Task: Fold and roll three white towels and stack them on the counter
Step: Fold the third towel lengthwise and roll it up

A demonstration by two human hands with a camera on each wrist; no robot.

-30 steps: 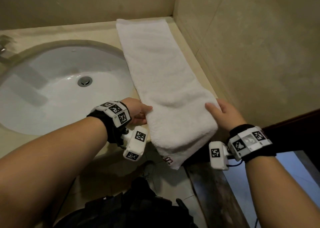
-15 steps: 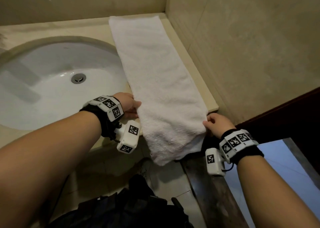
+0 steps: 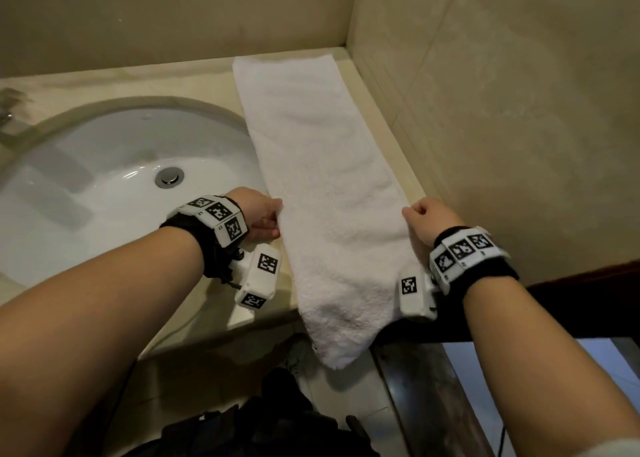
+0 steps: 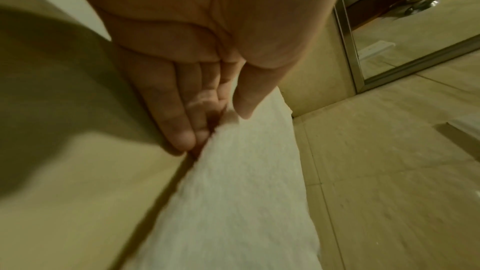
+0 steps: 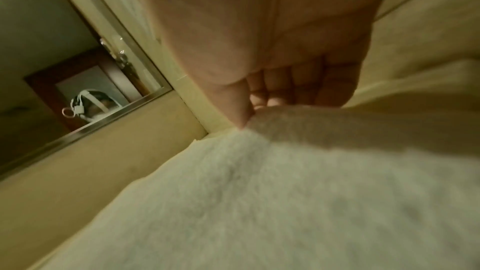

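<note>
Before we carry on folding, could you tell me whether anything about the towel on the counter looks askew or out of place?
Only the towel: its near end droops over the counter's front edge, and it lies slightly angled. Both hands, left and right, pinch its sides.

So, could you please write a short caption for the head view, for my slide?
Both hands, left hand and right hand, pinch the side edges of a white towel lying folded lengthwise on the counter beside the sink.
</note>
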